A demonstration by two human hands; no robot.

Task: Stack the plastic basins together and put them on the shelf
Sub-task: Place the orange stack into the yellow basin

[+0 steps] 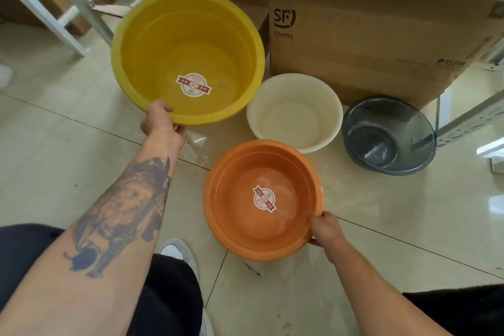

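My left hand [161, 121] grips the near rim of a large yellow basin [152, 43], which is lifted and tilted toward me, with a round sticker on its bottom. My right hand [326, 228] holds the near right rim of a smaller orange basin [234, 215], also with a sticker inside. Between and behind them a white basin [296, 114] sits on the floor. To its right a dark see-through grey basin [387, 136] sits upright on the tiles.
A big brown cardboard box [368, 35] stands right behind the white and grey basins. White metal shelf legs [68, 8] rise at the upper left and a perforated metal rail [469, 120] lies at the right. My shoe [180, 251] is on the beige tiled floor.
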